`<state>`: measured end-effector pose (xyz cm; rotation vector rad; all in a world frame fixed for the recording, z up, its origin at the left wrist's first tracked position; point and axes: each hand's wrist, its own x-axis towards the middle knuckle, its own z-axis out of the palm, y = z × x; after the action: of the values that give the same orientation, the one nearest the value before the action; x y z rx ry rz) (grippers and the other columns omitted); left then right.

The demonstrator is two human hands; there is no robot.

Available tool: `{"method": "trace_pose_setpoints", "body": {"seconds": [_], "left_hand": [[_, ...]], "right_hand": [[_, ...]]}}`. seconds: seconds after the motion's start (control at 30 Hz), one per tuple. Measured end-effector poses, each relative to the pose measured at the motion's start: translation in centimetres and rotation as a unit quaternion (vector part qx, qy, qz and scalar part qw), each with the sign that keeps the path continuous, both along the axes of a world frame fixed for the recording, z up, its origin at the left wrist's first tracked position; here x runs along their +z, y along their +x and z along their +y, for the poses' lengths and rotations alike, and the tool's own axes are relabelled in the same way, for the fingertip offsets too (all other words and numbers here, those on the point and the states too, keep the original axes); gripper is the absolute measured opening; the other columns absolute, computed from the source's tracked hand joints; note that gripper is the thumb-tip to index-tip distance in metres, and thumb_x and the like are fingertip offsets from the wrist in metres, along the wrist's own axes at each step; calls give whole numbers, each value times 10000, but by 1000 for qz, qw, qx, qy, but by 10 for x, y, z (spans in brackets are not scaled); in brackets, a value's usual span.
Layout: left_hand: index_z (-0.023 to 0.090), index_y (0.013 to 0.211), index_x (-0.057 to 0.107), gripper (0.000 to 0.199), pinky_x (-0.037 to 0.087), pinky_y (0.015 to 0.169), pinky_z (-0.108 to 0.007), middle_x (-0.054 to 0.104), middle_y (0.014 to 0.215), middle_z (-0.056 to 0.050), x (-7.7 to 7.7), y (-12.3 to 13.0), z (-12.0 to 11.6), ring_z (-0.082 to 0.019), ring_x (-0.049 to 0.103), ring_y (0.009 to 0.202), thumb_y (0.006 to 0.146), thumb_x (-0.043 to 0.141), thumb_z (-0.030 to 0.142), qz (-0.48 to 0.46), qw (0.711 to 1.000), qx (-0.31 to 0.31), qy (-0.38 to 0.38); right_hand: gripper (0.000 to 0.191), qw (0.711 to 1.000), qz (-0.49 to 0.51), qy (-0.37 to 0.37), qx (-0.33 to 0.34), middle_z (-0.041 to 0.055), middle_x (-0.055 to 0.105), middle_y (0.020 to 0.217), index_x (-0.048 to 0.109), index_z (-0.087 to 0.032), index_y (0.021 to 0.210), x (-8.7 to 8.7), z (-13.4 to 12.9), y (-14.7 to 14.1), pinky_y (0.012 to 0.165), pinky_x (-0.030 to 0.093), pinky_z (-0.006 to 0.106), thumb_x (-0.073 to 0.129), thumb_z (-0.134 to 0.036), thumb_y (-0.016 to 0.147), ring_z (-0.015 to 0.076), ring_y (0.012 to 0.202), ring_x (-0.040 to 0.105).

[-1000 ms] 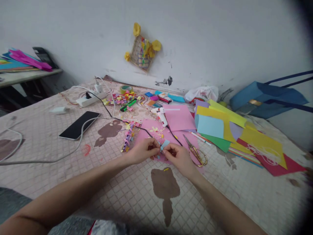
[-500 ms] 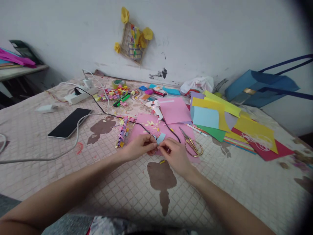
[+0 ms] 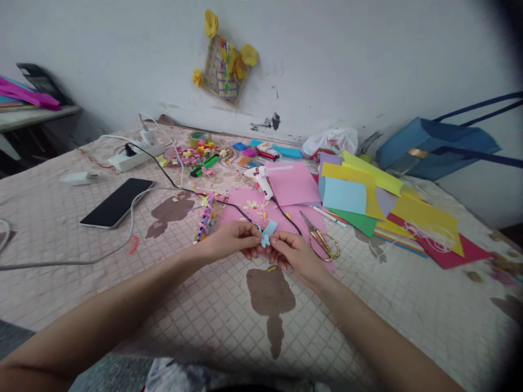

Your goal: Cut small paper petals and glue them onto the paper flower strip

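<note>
Here, on the near side of the white glue gun point(image 3: 265, 185), the person's left hand point(image 3: 233, 239) and right hand point(image 3: 295, 250) pinch a small light-blue paper piece point(image 3: 265, 239) between their fingertips. Scissors point(image 3: 323, 243) lie right of the gun and nearer the person; a phone point(image 3: 117, 203) rests well to its left.

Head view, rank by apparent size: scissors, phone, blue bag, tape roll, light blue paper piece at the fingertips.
1. Blue bag
2. Phone
3. Scissors
Unranked, smallest: tape roll and light blue paper piece. They look about alike; the paper is nearer the camera.
</note>
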<state>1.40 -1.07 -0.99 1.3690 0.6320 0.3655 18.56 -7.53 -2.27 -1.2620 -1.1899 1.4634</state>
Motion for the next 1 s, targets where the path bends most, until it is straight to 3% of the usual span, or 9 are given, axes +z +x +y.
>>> {"method": "trace_pose_setpoints", "body": {"seconds": [0.13, 0.27, 0.43, 0.57, 0.73, 0.87, 1.0], "left_hand": [[116, 771, 545, 204, 474, 532, -207, 608, 672, -11, 4, -3, 4, -76, 561, 539, 787, 560, 319, 33, 997, -7, 69], [127, 717, 545, 194, 422, 460, -183, 584, 595, 2, 10, -15, 13, -80, 533, 496, 784, 524, 308, 117, 973, -5, 199], [138, 631, 549, 162, 345, 451, -190, 587, 558, 0, 12, -29, 25, -90, 505, 481, 749, 503, 240, 238, 903, -39, 355], [150, 711, 583, 89, 341, 507, -212, 611, 661, -14, 10, -30, 27, -118, 525, 572, 726, 510, 199, 290, 834, 59, 465], [150, 802, 601, 136, 395, 619, -233, 612, 763, -36, 2, -22, 26, -140, 549, 691, 736, 489, 111, 255, 803, 73, 534], [152, 847, 605, 189, 414, 669, -240, 591, 875, -58, -8, -19, 26, -151, 553, 772, 720, 493, 67, 230, 801, 46, 551], [148, 759, 586, 159, 411, 658, -242, 577, 837, -58, -12, -18, 26, -157, 546, 767, 694, 488, 40, 235, 796, 43, 556]], "right_hand": [[264, 1000, 2, 14, -13, -8, 550, 626, 576, -151, 736, -2, 1, 3, 354, 302, 162, 545, -407, 794, 86, 501, 523], [251, 999, -17, 41, -24, -9, 548, 595, 592, -153, 743, -4, 1, 7, 364, 312, 168, 531, -386, 812, 86, 491, 517], [252, 997, -44, 56, -26, -11, 548, 588, 596, -153, 750, -4, 1, 8, 372, 306, 170, 512, -377, 826, 78, 472, 500], [254, 997, -52, 56, -32, -13, 543, 582, 593, -150, 747, -3, 2, 8, 376, 304, 171, 515, -379, 822, 77, 465, 494], [247, 997, -45, 51, -33, -12, 547, 605, 592, -154, 736, -4, 2, 7, 373, 297, 175, 531, -383, 804, 81, 481, 510], [254, 998, -36, 47, -28, -8, 554, 622, 590, -153, 727, -4, 3, 6, 366, 292, 174, 540, -392, 794, 77, 479, 510], [259, 998, -38, 51, -28, 1, 565, 645, 591, -152, 732, -5, 3, 7, 362, 295, 173, 538, -397, 795, 77, 482, 511]]}}
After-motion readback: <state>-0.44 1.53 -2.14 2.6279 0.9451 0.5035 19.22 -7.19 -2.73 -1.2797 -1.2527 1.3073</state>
